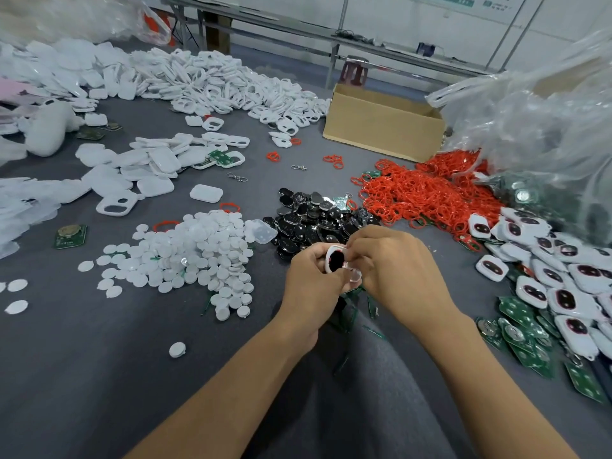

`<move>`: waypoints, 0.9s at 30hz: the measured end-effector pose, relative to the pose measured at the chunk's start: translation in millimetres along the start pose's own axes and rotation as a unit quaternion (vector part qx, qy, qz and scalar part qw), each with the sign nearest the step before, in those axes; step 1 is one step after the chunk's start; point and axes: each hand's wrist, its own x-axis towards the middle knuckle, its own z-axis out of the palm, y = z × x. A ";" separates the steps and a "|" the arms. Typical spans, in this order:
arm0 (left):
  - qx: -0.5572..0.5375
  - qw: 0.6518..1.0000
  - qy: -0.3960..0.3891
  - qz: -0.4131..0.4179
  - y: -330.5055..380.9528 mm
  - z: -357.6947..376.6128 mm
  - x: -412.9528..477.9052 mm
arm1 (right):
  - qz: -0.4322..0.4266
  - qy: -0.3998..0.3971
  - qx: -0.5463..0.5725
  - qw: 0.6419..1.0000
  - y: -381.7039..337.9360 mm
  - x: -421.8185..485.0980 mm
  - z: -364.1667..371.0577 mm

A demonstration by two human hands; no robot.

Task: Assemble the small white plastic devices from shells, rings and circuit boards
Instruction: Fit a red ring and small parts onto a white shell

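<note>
Fingers [361, 250] of the left hand [309, 286] and right hand [400, 270] are pinching one white shell [332, 264] between them, near the black pieces [311, 210], and should, I reckon, be pressing evenly round its rim, seating the dark insert flat.

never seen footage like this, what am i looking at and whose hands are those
There is no machine here. It is one picture from a camera worn on a person's head, looking down at their own two bare hands. The left hand and right hand together grip a small white shell with a dark oval in it. On the grey surface lie heaps of parts: white discs, glossy black pieces, red rings, green circuit boards, empty white shells, and, at right, shells already fitted with dark ovals. A cardboard box stands behind.
</note>
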 end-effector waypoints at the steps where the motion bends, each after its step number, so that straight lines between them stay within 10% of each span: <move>1: -0.005 1.000 0.002 -0.001 0.0 -0.1 0.3 | 0.003 0.005 0.019 1.000 1.8 0.0 1.2; 27: -0.017 0.999 0.029 0.003 0.6 0.8 1.8 | -0.009 0.124 0.129 0.984 8.1 -7.9 13.4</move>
